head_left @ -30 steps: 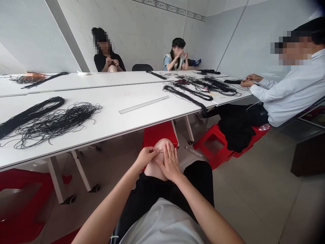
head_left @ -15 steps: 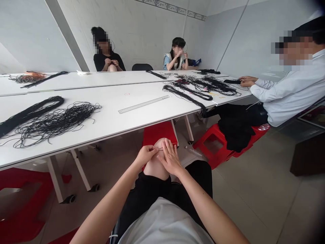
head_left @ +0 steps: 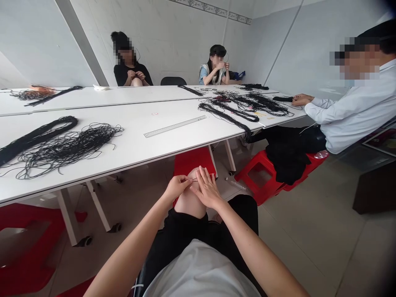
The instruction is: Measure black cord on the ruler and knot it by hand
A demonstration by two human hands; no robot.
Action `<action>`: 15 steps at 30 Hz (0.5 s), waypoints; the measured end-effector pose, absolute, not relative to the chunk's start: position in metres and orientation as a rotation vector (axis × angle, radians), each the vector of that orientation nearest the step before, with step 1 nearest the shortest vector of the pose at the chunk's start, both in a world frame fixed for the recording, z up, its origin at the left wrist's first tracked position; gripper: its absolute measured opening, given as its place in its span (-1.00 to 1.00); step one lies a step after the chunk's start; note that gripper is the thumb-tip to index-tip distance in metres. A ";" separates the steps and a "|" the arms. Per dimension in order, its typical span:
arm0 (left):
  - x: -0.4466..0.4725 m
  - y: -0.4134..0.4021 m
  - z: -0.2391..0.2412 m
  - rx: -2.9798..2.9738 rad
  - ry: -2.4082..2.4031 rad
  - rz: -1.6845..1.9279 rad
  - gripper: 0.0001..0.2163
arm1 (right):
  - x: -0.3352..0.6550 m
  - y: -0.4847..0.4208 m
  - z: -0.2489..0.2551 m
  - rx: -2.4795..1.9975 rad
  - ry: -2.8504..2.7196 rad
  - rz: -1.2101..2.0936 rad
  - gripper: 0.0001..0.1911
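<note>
My left hand (head_left: 177, 188) pinches a short, thin black cord (head_left: 195, 180) between its fingertips, just above my bare knee (head_left: 188, 202). The cord's far end reaches my right hand (head_left: 206, 189), which lies spread on the knee with its fingers apart. Nothing is visibly gripped in that hand. The cord is too fine to show any detail, and part of it is hidden by my fingers.
Ahead stand white tables (head_left: 130, 123) with black cord hanks (head_left: 64, 144) and a steel ruler (head_left: 175, 126). A co-worker in a white shirt (head_left: 349, 111) sits at the right, near a red plastic stool (head_left: 260, 175). Two more people sit at the far end.
My hands have risen slightly on the knee, and the view has tilted a little. The co-worker's hands at the right have shifted slightly toward the table.
</note>
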State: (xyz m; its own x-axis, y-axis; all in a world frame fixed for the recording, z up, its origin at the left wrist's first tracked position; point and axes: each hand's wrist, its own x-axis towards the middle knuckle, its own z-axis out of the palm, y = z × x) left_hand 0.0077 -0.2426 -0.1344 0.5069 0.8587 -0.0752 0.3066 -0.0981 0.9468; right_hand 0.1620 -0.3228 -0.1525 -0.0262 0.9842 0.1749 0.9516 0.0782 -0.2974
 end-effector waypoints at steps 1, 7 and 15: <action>0.008 -0.243 -0.134 1.658 1.012 0.632 -0.67 | 0.163 -0.323 -0.152 -1.923 -2.038 0.157 -0.26; 0.009 -0.242 -0.132 1.655 1.029 0.629 -0.66 | 0.165 -0.320 -0.148 -1.926 -2.051 0.177 -0.24; 0.010 -0.237 -0.136 1.661 1.023 0.638 -0.65 | 0.169 -0.312 -0.148 -1.940 -2.062 0.193 -0.26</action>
State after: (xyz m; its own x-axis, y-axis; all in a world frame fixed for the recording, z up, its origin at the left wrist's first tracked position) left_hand 0.0098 -0.2374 -0.1360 0.4951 0.8657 -0.0735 0.3141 -0.0995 0.9441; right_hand 0.1686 -0.3125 -0.1477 -0.0411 0.9911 0.1265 0.9504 0.0779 -0.3010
